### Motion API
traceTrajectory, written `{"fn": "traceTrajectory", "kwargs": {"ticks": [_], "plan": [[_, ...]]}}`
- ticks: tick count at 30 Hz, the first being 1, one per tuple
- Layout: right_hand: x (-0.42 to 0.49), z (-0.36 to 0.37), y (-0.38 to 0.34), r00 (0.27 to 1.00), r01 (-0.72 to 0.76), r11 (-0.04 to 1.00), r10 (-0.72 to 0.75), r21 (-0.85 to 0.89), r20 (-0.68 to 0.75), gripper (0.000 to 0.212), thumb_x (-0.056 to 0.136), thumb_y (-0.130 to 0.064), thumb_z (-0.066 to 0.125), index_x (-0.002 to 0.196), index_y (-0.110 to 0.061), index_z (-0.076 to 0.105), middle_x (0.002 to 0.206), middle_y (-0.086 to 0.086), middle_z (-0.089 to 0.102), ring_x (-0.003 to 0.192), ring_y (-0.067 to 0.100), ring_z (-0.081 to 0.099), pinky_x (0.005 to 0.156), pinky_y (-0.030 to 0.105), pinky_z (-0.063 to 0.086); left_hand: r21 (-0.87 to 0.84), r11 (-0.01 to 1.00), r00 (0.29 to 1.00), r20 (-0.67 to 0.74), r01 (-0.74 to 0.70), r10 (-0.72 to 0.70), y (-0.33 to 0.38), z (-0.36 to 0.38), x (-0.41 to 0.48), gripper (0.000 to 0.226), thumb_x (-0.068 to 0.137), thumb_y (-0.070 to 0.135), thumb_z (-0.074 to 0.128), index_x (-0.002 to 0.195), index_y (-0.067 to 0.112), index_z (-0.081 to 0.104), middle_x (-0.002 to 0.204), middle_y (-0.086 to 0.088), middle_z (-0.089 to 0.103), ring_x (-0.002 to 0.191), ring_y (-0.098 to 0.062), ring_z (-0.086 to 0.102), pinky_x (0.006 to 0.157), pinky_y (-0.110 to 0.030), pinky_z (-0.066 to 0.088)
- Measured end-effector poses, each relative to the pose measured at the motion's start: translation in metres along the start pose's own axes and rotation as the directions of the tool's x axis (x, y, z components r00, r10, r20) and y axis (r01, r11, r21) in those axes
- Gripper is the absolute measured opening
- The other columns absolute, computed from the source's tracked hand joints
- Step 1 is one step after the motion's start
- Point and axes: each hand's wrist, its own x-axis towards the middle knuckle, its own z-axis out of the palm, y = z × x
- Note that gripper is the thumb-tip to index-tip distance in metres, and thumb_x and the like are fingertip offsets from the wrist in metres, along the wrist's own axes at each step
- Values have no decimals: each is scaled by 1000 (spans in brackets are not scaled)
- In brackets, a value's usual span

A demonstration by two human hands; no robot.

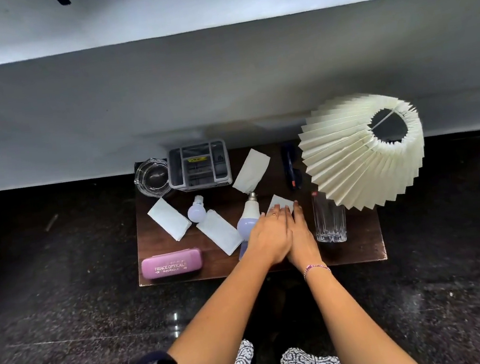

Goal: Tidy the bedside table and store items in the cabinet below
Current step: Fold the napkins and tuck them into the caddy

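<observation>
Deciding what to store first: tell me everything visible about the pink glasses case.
The pink glasses case is a rounded, oblong, hard-looking shell, shut, with pale lettering reading PRINCE OPTICALS on its lid. It lies flat at the front left corner of the bedside table, its long side along the front edge. Nothing rests on it, and nothing but the table touches it.

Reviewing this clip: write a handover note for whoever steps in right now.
Left hand and right hand: open, no grip, flat side by side, fingertips on a tissue.
Table holds three more tissues, two bulbs, case, sunglasses, glass, ashtray, organizer, lamp.
Done: nothing visibly stored.
Left: clear the table into the cabinet, not in view.
</observation>
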Motion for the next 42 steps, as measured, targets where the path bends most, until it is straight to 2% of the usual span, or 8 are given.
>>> {"fn": "traceTrajectory", "kwargs": {"ticks": [5,10,18,23,27,33,37,42], "plan": [[-1,-4,2,1000,-4,999,3,40,24,64,96,-18,43,150,-21,9,159,5,-10,146,24,10,113,40,31,223,975,1000,22,-2,-3,2,-4,14,54,97,22,27,148,5,19,158,-12,17,147,-21,11,121,-38,7],[3,-3,6,999,-2,1000,2,-4,54,61,96,-17,45,149,-21,15,158,8,-11,147,26,7,115,40,28,533,845,991,130,-47,-27,2,-4,24,61,94,30,39,148,8,22,158,-12,15,148,-22,3,119,-46,-6],[11,-1,8,1000,-6,999,7,-54,7,56,97,-11,41,148,-7,16,158,10,2,147,24,4,116,34,22,573,817,987,159,-62,-37,1,-4,29,62,93,32,37,147,8,22,156,-12,24,148,-23,6,113,-52,-17],[13,1,10,1000,10,1000,-10,28,-2,64,94,-11,48,149,-7,15,157,10,10,146,22,10,117,33,23,493,869,994,106,-32,-23,2,-5,29,64,92,27,38,148,6,16,156,-11,23,148,-23,6,114,-51,-15],[9,0,8,995,65,988,-53,143,-84,54,94,-13,47,145,-11,27,153,5,23,138,21,30,112,34,33,387,922,1000,25,1,-12,-1,-8,26,59,92,23,39,146,6,23,155,-10,27,148,-22,9,118,-47,-7],[-6,-6,-3,972,136,948,-72,286,-222,42,97,-5,36,139,-9,41,140,-3,40,127,14,44,98,7,29,25,1000,963,-270,10,-3,-15,-20,15,56,91,4,42,145,9,29,153,-8,32,142,-21,26,114,-30,26],[-19,-12,-7,952,228,938,-159,261,-261,47,93,5,39,138,-7,43,145,2,34,125,3,38,102,3,20,-214,977,922,-376,16,-97,-29,-32,2,59,89,2,44,144,14,31,145,-4,42,134,-22,36,102,-37,42],[-31,-26,-15,926,308,893,-203,328,-318,49,92,8,42,136,-12,46,141,-5,39,126,-2,37,106,2,21,-387,921,929,-326,36,-173,-45,-46,-5,65,86,11,58,145,18,32,142,-5,47,131,-21,42,106,-38,40]]}}
